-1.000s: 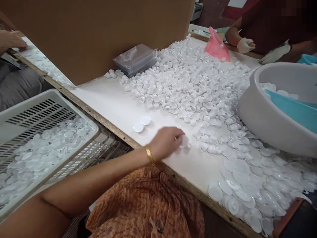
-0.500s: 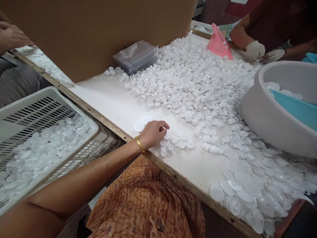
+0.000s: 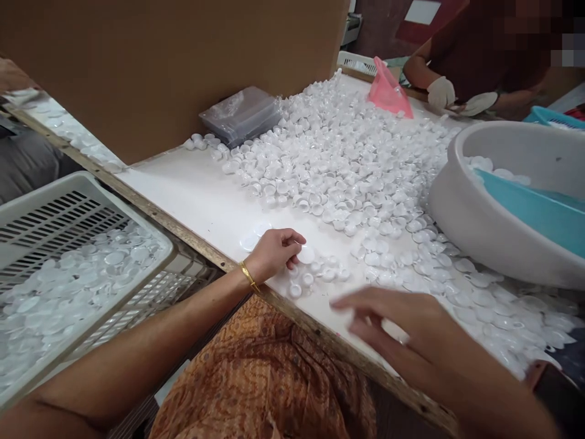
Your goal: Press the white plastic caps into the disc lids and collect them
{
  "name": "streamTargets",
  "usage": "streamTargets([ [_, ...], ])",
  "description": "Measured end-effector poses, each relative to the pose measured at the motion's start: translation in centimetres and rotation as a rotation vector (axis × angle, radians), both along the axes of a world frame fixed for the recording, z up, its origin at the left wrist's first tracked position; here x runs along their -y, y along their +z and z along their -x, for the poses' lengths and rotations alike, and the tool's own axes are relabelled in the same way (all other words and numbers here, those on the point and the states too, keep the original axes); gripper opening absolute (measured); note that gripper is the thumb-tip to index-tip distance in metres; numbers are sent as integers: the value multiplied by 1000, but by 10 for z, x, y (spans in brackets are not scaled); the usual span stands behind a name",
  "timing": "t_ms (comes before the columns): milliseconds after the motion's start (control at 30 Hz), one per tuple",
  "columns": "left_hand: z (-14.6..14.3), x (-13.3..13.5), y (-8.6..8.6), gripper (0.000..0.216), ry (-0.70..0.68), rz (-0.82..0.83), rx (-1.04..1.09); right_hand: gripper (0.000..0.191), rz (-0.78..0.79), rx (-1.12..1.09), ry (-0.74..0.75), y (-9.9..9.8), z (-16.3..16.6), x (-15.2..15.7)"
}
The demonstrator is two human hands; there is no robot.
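My left hand (image 3: 274, 252) rests near the white table's (image 3: 196, 189) front edge, fingers curled and pinched on a small white plastic cap (image 3: 305, 254). A few small caps (image 3: 320, 274) lie just right of it and two flat discs (image 3: 250, 242) behind it. My right hand (image 3: 411, 332) hovers low over the table at the lower right, fingers stretched out and apart, holding nothing, slightly blurred. A large heap of white caps (image 3: 347, 158) covers the table's middle and far side. Flat white discs (image 3: 484, 299) are spread beyond my right hand.
A slatted plastic crate (image 3: 82, 207) with several white discs stands at the left. A big grey tub (image 3: 479, 213) holding a teal scoop (image 3: 534, 207) sits at the right. A cardboard wall (image 3: 183, 61), a plastic bag (image 3: 242, 113), a pink scoop (image 3: 388, 91) and another person's gloved hands (image 3: 452, 97) are at the back.
My left hand drew back left from the pile with some caps and settled near the table edge, pinching one. My right hand has come into view from the lower right.
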State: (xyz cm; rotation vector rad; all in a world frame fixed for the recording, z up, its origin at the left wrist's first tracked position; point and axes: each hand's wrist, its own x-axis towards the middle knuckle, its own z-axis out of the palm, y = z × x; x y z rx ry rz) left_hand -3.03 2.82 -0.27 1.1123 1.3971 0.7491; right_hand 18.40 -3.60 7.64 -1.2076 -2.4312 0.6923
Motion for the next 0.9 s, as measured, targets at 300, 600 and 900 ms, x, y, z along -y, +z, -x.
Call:
streamTargets([
  [300,4,4,-10,15,-101,-175,-252,27,-351,227,67,-72,48,-36],
  [600,5,0,-5,11,-158,-142,-261,31,-449,258,45,-82,52,-33],
  [900,8,-12,-1,8,-246,62,-110,31,-508,210,0,-89,56,-24],
])
